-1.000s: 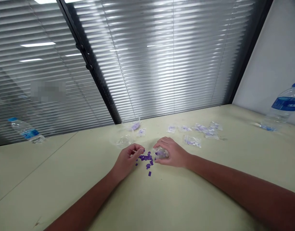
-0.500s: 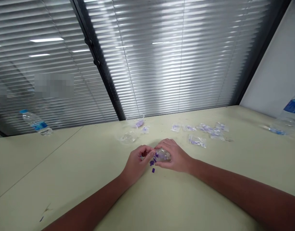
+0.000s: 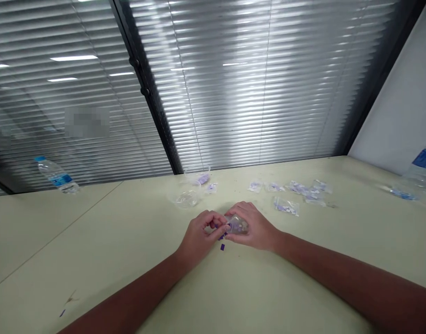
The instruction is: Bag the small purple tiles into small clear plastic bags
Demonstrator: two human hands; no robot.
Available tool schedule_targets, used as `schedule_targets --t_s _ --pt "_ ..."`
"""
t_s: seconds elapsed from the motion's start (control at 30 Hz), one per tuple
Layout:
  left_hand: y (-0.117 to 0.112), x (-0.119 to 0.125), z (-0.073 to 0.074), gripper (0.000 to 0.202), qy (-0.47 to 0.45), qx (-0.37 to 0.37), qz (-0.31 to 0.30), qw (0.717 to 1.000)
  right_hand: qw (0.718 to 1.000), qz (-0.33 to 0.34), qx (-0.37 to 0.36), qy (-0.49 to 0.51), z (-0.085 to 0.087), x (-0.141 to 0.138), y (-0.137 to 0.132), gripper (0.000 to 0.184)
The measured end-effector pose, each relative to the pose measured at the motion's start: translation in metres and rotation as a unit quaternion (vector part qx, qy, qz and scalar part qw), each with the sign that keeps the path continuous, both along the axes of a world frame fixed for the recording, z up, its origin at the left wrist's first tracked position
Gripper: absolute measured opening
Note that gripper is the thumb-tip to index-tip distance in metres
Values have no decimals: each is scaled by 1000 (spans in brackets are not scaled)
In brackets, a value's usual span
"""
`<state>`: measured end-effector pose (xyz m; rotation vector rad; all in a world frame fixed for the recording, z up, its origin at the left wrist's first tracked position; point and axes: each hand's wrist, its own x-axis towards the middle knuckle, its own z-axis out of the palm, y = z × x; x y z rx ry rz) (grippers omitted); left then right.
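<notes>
My right hand is wrapped round a clear plastic cup, tipped with its mouth toward the left; pale and purple bits show inside. At that mouth my left hand is closed in a pinch, thumb against fingers, with a dark purple bit at the fingertips. A few small flat purple pieces lie on the table just below the fingers, partly hidden by my left thumb.
Behind my hands stand a clear plastic cup with purple bits and another clear container. Small clear bags of purple and white pieces lie back right. Water bottles stand at far left and far right. Blinds rise behind the table.
My left fingers have moved slightly right, closer to the cup's mouth, and now cover more of the purple pieces. The whole view has shifted a little.
</notes>
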<state>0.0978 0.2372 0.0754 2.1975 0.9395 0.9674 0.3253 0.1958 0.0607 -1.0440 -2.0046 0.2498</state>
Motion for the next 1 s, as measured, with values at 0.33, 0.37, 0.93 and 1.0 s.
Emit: schedule_targets --t_s 0.33,0.37,0.93,1.0 --pt "41 -27 11 20 90 128 55 986 992 -121 -8 -22 -9 10 13 43" --pt "47 -30 10 19 100 134 56 984 989 -142 -4 -27 -10 14 16 45" --pt "24 -20 17 31 149 157 -159 963 986 -42 132 -94 -3 17 18 46" --pt "21 -20 19 29 133 150 -177 964 987 -36 133 -85 -2 12 13 45"
